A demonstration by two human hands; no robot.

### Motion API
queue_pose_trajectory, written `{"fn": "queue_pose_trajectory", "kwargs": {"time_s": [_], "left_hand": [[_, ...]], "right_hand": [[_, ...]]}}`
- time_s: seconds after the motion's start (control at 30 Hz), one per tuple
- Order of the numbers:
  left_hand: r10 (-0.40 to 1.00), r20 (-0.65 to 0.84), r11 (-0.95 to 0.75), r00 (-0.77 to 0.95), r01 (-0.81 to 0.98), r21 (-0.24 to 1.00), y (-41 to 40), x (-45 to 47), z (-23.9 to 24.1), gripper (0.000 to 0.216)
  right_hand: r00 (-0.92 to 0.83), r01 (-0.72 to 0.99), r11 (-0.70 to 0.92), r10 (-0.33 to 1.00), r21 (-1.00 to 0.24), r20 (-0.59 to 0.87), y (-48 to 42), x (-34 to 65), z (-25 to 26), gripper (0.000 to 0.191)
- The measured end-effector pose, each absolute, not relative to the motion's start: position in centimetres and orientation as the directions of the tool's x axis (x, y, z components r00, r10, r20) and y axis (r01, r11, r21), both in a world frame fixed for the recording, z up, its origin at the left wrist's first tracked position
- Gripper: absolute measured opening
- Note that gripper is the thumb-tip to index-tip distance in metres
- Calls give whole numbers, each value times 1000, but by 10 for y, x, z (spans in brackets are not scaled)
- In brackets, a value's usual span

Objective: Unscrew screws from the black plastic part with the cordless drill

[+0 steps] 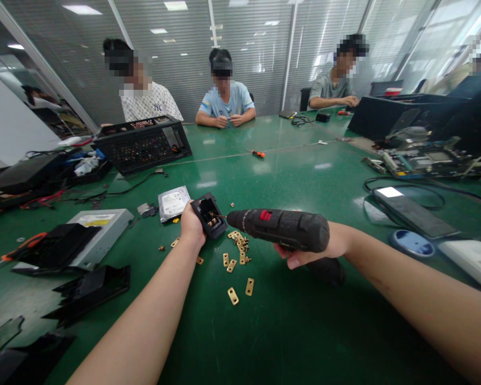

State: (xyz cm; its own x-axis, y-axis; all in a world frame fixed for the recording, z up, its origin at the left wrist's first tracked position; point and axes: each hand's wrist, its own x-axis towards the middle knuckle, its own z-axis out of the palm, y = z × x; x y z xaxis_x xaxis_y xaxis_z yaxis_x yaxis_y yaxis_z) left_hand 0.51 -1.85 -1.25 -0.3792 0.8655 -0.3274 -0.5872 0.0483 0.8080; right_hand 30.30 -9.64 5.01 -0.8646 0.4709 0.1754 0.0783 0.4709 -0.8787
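My left hand [193, 223] grips a small black plastic box [215, 230], tilted so its open side faces me, with brass-coloured parts inside. A black cordless drill [288, 229] with a red switch lies level in my right hand [304, 256], whose fingers wrap its handle. The drill's nose points left at the box; whether the bit touches a part inside I cannot tell. Below the box, brass plates [233, 295] with two holes each lie scattered among small brass screws [245, 243]. A hard drive [173, 203] rests just left of my left hand.
An optical drive [100, 224] and broken black plastic pieces [92, 289] lie at left. Behind them stands a black computer case [144, 144]. An orange screwdriver [258, 154] is mid-table. At right are a phone [417, 214], circuit boards [420, 155] and another case [380, 117]. Several people sit around the table.
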Motion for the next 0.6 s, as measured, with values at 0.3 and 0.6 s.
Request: {"fn": "queue_pose_trajectory", "kwargs": {"time_s": [0.3, 0.6], "left_hand": [[867, -311, 34, -390, -575, 817, -20, 7, -10, 19], [866, -315, 40, -388, -574, 818, -20, 8, -8, 20]], "right_hand": [[-866, 71, 473, 466, -878, 181, -95, 303, 49, 35], [-867, 55, 494, 455, -868, 204, -95, 302, 50, 34]]}}
